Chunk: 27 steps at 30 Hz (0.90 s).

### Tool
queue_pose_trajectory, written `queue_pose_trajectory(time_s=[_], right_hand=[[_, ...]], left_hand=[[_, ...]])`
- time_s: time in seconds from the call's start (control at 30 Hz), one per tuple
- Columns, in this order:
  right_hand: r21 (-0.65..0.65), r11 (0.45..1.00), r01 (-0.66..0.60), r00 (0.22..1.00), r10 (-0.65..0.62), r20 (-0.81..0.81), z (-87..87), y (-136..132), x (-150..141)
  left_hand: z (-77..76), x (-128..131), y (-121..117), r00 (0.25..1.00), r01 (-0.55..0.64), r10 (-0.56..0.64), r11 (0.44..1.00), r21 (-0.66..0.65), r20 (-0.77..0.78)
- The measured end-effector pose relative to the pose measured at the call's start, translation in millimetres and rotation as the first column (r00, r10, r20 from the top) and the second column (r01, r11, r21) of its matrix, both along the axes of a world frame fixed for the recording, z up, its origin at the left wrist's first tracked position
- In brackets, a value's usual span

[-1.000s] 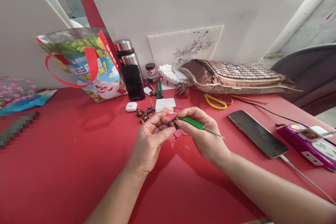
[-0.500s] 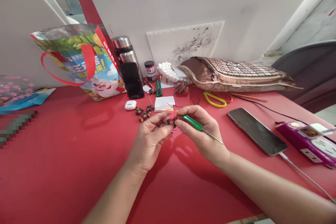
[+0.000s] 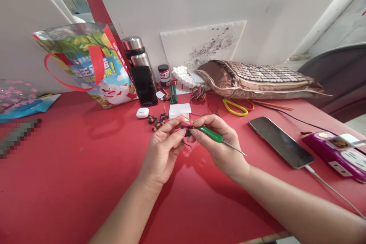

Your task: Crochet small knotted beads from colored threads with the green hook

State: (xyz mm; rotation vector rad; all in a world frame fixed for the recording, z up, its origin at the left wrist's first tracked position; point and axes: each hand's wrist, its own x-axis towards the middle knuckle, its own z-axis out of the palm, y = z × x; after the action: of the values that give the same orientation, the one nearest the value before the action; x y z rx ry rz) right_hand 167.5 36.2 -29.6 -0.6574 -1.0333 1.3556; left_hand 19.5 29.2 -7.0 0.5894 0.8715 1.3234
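Note:
My left hand (image 3: 166, 145) pinches a small multicoloured crochet piece (image 3: 187, 129) between thumb and fingers. My right hand (image 3: 221, 141) is closed on a crochet hook (image 3: 210, 134) with a green handle and a thin metal shaft at each end. The hook's far shaft meets the crochet piece, where fingers partly hide the contact. A dark yarn end hangs below the piece. Just beyond my left hand lie more crocheted bits (image 3: 160, 122) in the same dark, orange and pink yarn. A ball of multicoloured yarn (image 3: 198, 94) sits farther back.
On the red table (image 3: 71, 183) stand a printed bag (image 3: 100, 65), a steel flask (image 3: 140, 55) and an upright phone (image 3: 144, 85). A white earbud case (image 3: 142, 113) and paper block (image 3: 180, 110) lie ahead. At right are yellow-handled scissors (image 3: 235, 107), a charging phone (image 3: 281, 142) and a purple power strip (image 3: 337, 152).
The crochet piece has tilted and bunched closer between my fingertips, and the orange strand no longer stretches out visibly. My right hand keeps its hold on the hook. The view has shifted slightly.

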Motion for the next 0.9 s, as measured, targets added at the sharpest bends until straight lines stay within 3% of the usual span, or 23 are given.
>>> queue_pose_trajectory(time_s=[0.17,0.5,0.73,0.9], right_hand=[[-0.026,0.999,0.019,1.000,-0.019,0.005,-0.7,2.1,-0.4],[0.196,0.981,0.012,0.975,-0.055,0.216,-5.3,-2.5,1.6],[0.248,0.969,0.016,0.983,-0.060,0.173,-4.0,-0.3,3.4],[0.196,0.980,0.038,0.985,-0.071,0.160,-2.8,0.9,7.8]], left_hand=[[0.7,2.3,-0.5,0.999,0.019,-0.018,1.000,-0.018,0.048],[-2.2,0.2,-0.1,1.000,0.005,-0.005,0.999,0.045,0.002],[-1.3,3.1,-2.4,1.000,-0.004,0.002,0.996,0.085,0.029],[2.0,2.2,-3.1,0.998,-0.058,0.058,0.998,0.004,-0.003]])
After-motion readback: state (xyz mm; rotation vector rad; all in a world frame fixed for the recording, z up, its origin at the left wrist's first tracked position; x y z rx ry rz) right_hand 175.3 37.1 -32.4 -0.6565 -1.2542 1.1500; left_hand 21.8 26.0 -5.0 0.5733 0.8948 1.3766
